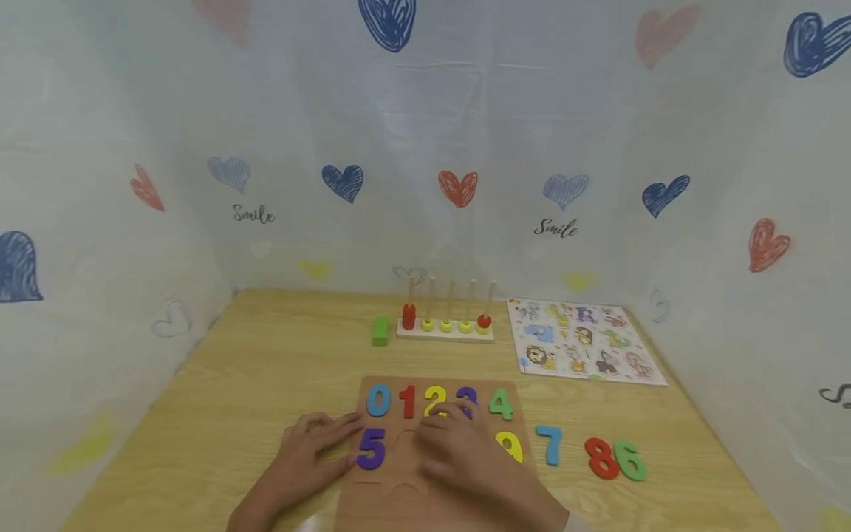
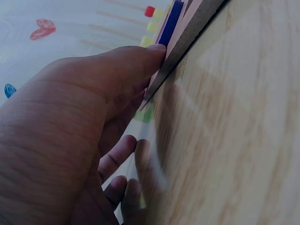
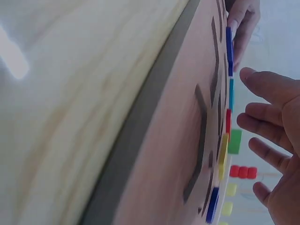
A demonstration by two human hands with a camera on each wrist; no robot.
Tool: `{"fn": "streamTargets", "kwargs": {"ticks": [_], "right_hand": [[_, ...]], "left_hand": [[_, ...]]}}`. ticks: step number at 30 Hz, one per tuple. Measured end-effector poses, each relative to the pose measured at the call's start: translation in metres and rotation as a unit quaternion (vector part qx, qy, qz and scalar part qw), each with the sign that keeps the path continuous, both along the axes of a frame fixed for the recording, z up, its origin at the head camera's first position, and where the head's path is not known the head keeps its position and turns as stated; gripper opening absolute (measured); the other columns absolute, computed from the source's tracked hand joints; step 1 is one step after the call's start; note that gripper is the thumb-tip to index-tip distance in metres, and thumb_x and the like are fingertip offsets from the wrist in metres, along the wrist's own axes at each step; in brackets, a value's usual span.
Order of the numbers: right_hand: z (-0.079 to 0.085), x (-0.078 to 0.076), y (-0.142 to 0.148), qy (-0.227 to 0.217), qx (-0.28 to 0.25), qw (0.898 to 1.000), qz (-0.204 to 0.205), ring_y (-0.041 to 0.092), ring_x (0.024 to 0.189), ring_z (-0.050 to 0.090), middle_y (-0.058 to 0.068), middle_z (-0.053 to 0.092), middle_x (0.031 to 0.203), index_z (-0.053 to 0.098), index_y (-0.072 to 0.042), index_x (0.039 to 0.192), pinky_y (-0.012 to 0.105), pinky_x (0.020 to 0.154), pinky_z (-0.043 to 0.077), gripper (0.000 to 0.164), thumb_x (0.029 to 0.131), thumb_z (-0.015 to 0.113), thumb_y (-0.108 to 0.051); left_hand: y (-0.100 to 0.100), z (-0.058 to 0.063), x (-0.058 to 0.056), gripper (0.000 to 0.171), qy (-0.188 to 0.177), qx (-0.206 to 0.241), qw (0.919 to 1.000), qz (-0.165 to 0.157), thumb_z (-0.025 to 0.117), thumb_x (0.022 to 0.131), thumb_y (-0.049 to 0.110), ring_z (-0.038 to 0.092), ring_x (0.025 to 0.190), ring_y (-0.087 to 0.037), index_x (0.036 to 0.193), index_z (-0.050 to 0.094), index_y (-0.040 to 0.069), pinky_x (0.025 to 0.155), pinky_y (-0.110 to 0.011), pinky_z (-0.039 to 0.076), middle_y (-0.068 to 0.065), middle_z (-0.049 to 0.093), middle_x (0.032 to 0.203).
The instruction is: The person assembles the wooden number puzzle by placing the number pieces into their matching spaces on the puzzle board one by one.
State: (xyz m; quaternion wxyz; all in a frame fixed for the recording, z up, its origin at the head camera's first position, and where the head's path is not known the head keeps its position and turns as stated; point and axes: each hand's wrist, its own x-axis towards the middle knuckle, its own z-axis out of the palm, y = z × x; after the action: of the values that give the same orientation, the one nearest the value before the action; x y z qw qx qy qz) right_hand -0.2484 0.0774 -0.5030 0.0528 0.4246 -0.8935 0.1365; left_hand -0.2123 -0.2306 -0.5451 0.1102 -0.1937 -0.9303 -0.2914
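Observation:
A brown wooden number board lies on the table. Along its top row sit a blue 0, a red 1, a yellow 2, a purple 3 and a green 4. A purple 5 and a yellow 9 are in the row below. My left hand rests at the board's left edge, thumb tip by the 5. Over the middle of the board hovers my right hand, fingers spread and holding nothing; it partly covers the 3 and the second row.
Right of the board lie a blue 7, a red 8 and a green 6. Behind stand a green block and a peg stand with beads. An animal puzzle board lies at the back right, near the patterned curtain.

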Motion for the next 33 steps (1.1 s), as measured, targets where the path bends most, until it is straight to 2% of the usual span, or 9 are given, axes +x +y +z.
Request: {"fn": "streamTargets", "kwargs": {"ticks": [4, 10, 17, 22, 29, 33], "right_hand": [[0.004, 0.002, 0.017, -0.006, -0.025, 1.000, 0.001, 0.022, 0.126, 0.048, -0.010, 0.066, 0.117, 0.071, -0.020, 0.116, 0.058, 0.103, 0.029, 0.030, 0.089, 0.074, -0.033], [0.008, 0.003, 0.042, 0.002, -0.030, 0.999, -0.014, 0.026, 0.127, 0.049, -0.005, 0.067, 0.121, 0.072, -0.017, 0.117, 0.057, 0.103, 0.029, 0.033, 0.089, 0.075, -0.033], [0.008, 0.002, 0.066, 0.003, -0.034, 0.999, -0.022, 0.024, 0.125, 0.050, -0.006, 0.067, 0.121, 0.072, -0.019, 0.117, 0.062, 0.100, 0.029, 0.031, 0.089, 0.075, -0.032], [0.010, 0.004, 0.085, -0.020, -0.039, 0.998, -0.051, 0.023, 0.124, 0.049, -0.009, 0.067, 0.118, 0.072, -0.021, 0.115, 0.062, 0.100, 0.027, 0.029, 0.088, 0.077, -0.030], [0.010, 0.006, 0.106, 0.019, -0.031, 0.996, -0.079, 0.022, 0.120, 0.052, -0.007, 0.069, 0.117, 0.074, -0.018, 0.113, 0.060, 0.097, 0.030, 0.034, 0.083, 0.081, -0.033], [0.006, 0.010, 0.123, 0.035, -0.052, 0.995, -0.081, 0.023, 0.119, 0.052, -0.007, 0.070, 0.118, 0.074, -0.017, 0.115, 0.058, 0.097, 0.028, 0.039, 0.079, 0.084, -0.030]], "left_hand": [[0.000, 0.000, 0.000, 0.050, 0.002, 0.006, 1.0000, -0.003, 0.072, 0.090, 0.046, 0.043, 0.117, -0.021, 0.137, 0.063, 0.033, 0.090, -0.054, 0.028, 0.013, 0.056, 0.142], [0.000, 0.000, 0.001, 0.051, 0.004, 0.008, 1.0000, -0.004, 0.074, 0.089, 0.045, 0.044, 0.117, -0.023, 0.137, 0.063, 0.033, 0.090, -0.053, 0.028, 0.012, 0.057, 0.142], [-0.003, -0.002, -0.001, 0.052, -0.035, 0.023, 0.9991, -0.002, 0.073, 0.089, 0.046, 0.040, 0.121, -0.024, 0.138, 0.061, 0.035, 0.092, -0.060, 0.023, 0.013, 0.054, 0.145], [-0.002, -0.002, -0.001, 0.052, -0.041, 0.019, 0.9990, 0.003, 0.072, 0.089, 0.048, 0.041, 0.121, -0.025, 0.138, 0.061, 0.037, 0.092, -0.061, 0.024, 0.013, 0.054, 0.145], [-0.001, -0.002, -0.001, 0.052, -0.041, 0.020, 0.9990, 0.004, 0.073, 0.089, 0.047, 0.041, 0.120, -0.028, 0.138, 0.061, 0.036, 0.091, -0.064, 0.024, 0.014, 0.054, 0.145], [0.001, -0.002, -0.002, 0.051, -0.047, 0.021, 0.9987, 0.002, 0.072, 0.089, 0.047, 0.040, 0.120, -0.026, 0.138, 0.061, 0.036, 0.092, -0.062, 0.023, 0.014, 0.054, 0.145]]}}
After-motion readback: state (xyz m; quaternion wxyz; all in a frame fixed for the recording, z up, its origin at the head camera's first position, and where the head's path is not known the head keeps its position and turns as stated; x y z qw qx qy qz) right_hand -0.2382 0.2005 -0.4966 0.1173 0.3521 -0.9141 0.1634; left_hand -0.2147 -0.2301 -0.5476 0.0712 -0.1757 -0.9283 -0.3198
